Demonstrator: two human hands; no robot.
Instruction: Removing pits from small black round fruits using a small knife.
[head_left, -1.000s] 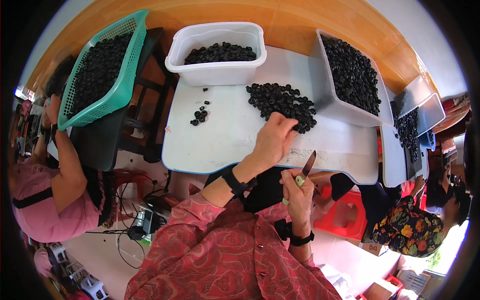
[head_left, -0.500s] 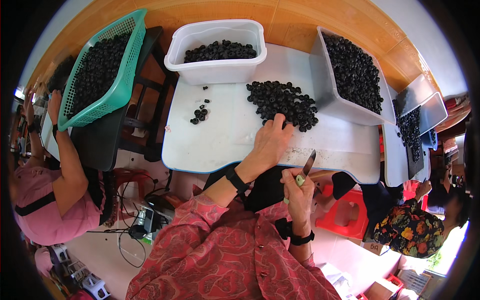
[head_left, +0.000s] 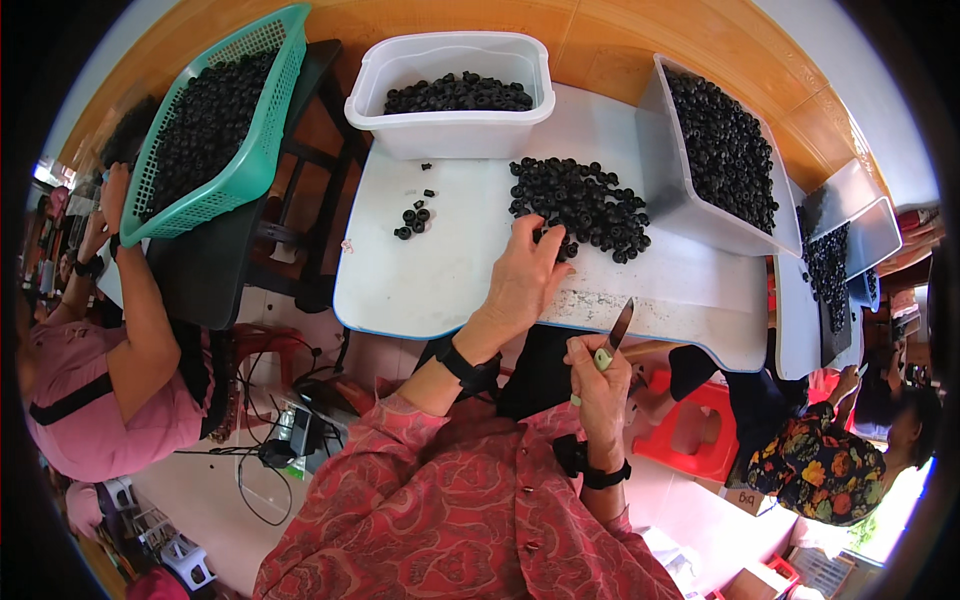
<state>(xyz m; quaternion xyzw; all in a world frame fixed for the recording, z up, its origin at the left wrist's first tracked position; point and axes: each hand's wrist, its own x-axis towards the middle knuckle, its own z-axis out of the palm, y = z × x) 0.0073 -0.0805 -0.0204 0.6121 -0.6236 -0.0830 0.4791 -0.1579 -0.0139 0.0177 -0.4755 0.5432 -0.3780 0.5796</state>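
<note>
A loose pile of small black ring-shaped parts (head_left: pixel 590 205) lies on the white table (head_left: pixel 440 285). At its near left edge my left hand (head_left: pixel 522 280) has its fingers bent down around a few of these parts; the fingertips are partly hidden among them. Close to the table's front edge, my right hand (head_left: pixel 600 385) is closed round the pale green handle of a knife (head_left: pixel 621 325), its dark blade pointing up and away from me. A few black parts (head_left: pixel 411 224) sit apart on the left of the table, with tiny dark bits behind them.
A white tub (head_left: pixel 450 130) of black parts stands at the back, a clear bin (head_left: pixel 690 200) of them on the right. On a dark stand at left is a green basket (head_left: pixel 270 150). People work on both sides. A red stool (head_left: pixel 690 440) stands below the table.
My left hand has shifted left along the pile's near edge, with a few parts at its fingers. The right hand keeps the knife in nearly the same place. The view has shifted slightly.
</note>
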